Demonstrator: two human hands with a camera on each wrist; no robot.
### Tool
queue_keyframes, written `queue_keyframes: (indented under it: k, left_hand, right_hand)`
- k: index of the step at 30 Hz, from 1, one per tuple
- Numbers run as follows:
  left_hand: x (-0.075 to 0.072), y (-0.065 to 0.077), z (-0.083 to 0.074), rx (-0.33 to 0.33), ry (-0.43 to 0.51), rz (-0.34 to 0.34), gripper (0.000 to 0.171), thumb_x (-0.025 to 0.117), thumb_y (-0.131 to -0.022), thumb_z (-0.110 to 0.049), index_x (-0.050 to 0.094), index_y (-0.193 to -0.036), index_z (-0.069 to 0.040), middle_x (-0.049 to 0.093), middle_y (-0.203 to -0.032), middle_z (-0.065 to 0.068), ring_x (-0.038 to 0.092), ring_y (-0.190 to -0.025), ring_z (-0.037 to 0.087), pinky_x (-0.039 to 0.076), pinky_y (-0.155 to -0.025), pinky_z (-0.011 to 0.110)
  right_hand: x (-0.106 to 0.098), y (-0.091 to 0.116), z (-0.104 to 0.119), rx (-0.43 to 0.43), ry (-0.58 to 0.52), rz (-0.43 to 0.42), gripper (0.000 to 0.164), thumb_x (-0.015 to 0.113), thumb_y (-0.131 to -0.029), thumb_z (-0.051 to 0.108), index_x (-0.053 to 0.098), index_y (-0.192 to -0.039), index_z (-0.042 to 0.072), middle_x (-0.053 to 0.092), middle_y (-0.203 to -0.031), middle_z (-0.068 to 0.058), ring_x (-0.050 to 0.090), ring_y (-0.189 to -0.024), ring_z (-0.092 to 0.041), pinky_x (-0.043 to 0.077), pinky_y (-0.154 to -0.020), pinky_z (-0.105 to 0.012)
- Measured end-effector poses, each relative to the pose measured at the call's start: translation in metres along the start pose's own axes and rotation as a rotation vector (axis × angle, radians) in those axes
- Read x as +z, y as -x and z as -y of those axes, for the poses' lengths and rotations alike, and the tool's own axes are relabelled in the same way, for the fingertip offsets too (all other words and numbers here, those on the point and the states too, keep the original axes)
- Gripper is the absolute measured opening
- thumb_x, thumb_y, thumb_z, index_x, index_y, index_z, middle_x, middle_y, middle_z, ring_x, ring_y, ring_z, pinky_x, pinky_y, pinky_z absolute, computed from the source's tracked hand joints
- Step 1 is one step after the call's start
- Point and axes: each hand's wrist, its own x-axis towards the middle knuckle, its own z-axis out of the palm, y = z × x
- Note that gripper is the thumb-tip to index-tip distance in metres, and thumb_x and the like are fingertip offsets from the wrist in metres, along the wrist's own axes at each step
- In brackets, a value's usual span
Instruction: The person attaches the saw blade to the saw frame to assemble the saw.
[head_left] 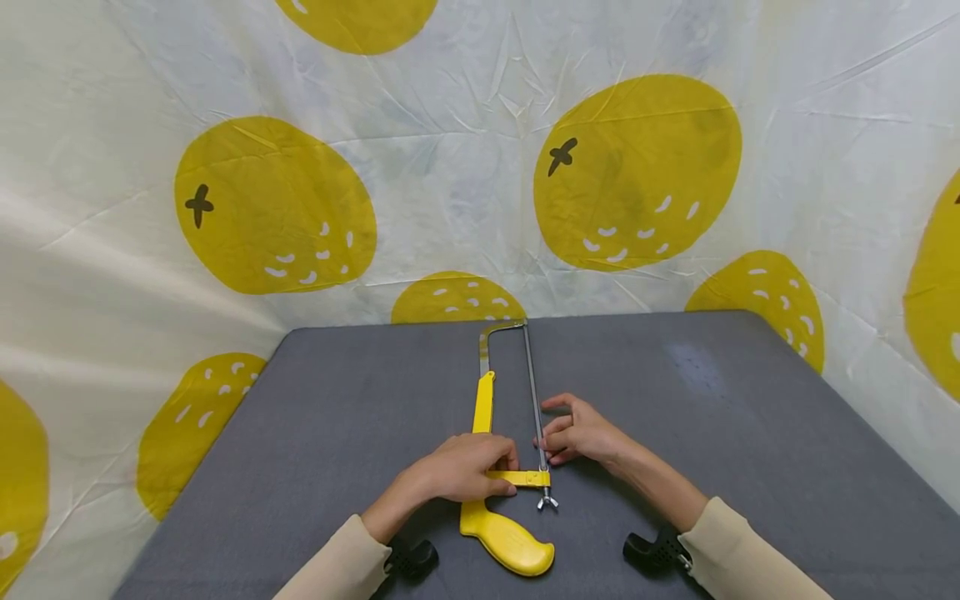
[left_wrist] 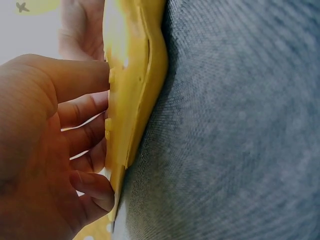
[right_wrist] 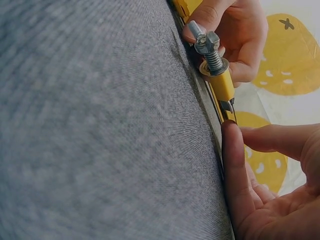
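Noted the fruit-printed cloth (head_left: 450,192) beyond both grips, then the grey desk (head_left: 360,383) beneath. Found the yellow hacksaw (head_left: 483,404) lying on the desk, reaching well beyond the left grip (head_left: 465,465), with its handle (head_left: 517,546) on the near side of that grip. Saw the left grip grasping the frame by its near arm (head_left: 532,479), and the right grip (head_left: 588,433) pinching the blade (head_left: 531,367) close to its near end. Judged the blade already in place along the frame, from the far tip to the near arm beside the left grip; could not tell how taut or how firmly seated, so counted only fit and tension as possibly left. Got the hacksaw's full length from the head view alone. From the right wrist view, made out the threaded bolt (right_wrist: 214,61) and washer (right_wrist: 204,68) by the wing nut (right_wrist: 197,32), just nearer than the right grip. From the left wrist view, saw the thumb (left_wrist: 85,77) against yellow, but no blade.
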Motion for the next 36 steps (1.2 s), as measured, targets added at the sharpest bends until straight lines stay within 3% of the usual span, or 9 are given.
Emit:
queue_keyframes:
  k: [36]
  left_hand:
    - [-0.0029,-0.0005,-0.0019,-0.017,-0.021,0.002,0.014,0.075,-0.095,-0.038,0.064,-0.1,-0.03,0.055,-0.081,-0.014,0.049,-0.068,0.003,0.039,-0.061,0.022]
  right_hand:
    - [-0.0022,0.0037,0.0078,0.016,0.104,0.003,0.073,0.071,-0.088,0.002,0.03,-0.147,-0.008,0.074,-0.089,-0.011,0.068,-0.066,-0.017,0.061,-0.064,-0.035]
